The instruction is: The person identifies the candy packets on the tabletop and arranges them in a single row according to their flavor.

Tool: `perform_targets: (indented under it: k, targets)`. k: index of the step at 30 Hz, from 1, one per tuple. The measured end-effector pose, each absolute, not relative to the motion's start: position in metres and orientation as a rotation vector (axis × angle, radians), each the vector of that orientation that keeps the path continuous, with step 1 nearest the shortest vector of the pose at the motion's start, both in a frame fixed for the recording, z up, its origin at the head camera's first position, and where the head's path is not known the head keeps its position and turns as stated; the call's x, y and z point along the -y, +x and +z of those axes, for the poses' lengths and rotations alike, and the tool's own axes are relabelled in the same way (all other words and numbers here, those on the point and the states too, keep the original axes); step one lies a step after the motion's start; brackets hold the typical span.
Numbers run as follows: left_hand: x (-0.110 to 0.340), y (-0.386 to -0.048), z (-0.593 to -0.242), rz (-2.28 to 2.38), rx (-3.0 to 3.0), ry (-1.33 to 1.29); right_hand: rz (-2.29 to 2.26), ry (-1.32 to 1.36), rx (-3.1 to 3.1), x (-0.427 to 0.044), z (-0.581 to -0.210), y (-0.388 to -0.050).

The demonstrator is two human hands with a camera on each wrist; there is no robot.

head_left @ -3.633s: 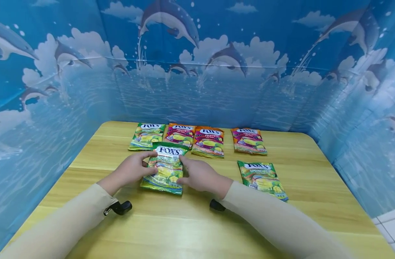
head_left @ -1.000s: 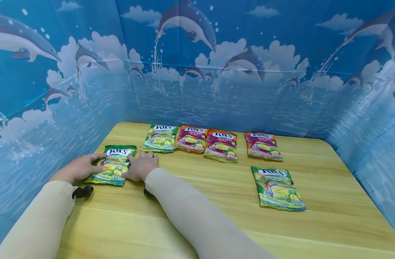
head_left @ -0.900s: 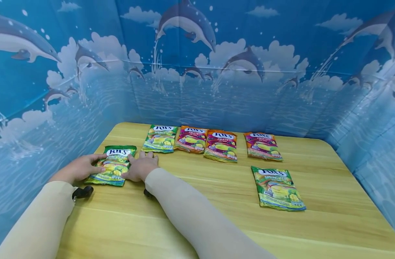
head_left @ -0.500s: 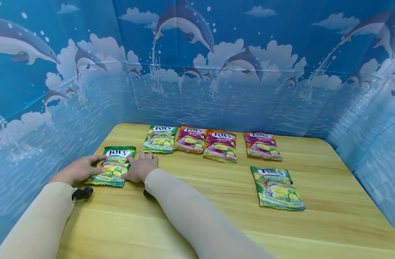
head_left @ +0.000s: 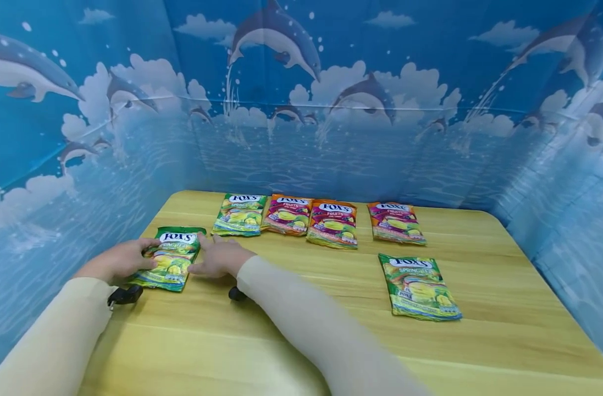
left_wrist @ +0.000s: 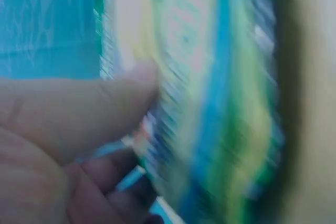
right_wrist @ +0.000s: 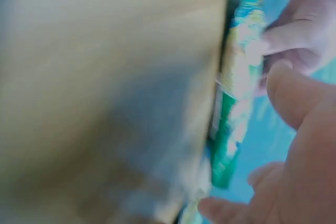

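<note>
A green Fox's packet [head_left: 169,263] lies on the table's left side. My left hand [head_left: 115,261] grips its left edge; in the left wrist view the left thumb [left_wrist: 89,109] lies on the packet [left_wrist: 226,93], with the other fingers curled behind its edge. Beside the packet's right edge is my right hand [head_left: 224,257], its fingers extended. The right wrist view shows the right hand [right_wrist: 302,150] with thumb and fingers spread, a gap between it and the packet [right_wrist: 241,72], which the left hand [right_wrist: 302,38] holds on the far side.
Along the back of the wooden table [head_left: 281,341] lie another green packet [head_left: 239,215] and several purple-orange ones, two side by side [head_left: 287,215] [head_left: 333,224] and one farther right [head_left: 396,223]. A green packet [head_left: 420,289] lies at right. A dolphin-print curtain [head_left: 301,154] stands behind.
Since the earliest frame, both hands and the green packet have moved left from the middle. In the last half second my right hand has drawn slightly away from it to the right.
</note>
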State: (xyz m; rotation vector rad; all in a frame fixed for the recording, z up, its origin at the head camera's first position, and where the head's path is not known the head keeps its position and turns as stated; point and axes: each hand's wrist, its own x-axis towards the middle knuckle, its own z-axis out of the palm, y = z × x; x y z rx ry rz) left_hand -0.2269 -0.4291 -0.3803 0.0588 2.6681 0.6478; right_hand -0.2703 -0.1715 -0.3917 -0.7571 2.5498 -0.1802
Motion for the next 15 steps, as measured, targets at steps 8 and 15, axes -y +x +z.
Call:
perform_targets:
  k: [8,15]
  targets:
    - [0.374,-0.232,-0.364,0.499,-2.824,0.137,-0.295,-1.055,-2.557,0.074,-0.373,-0.270]
    - [0.269,-0.244,-0.370,0.624,-2.876,0.270,-0.318,-0.982,-2.601,-0.045,-0.357,-0.270]
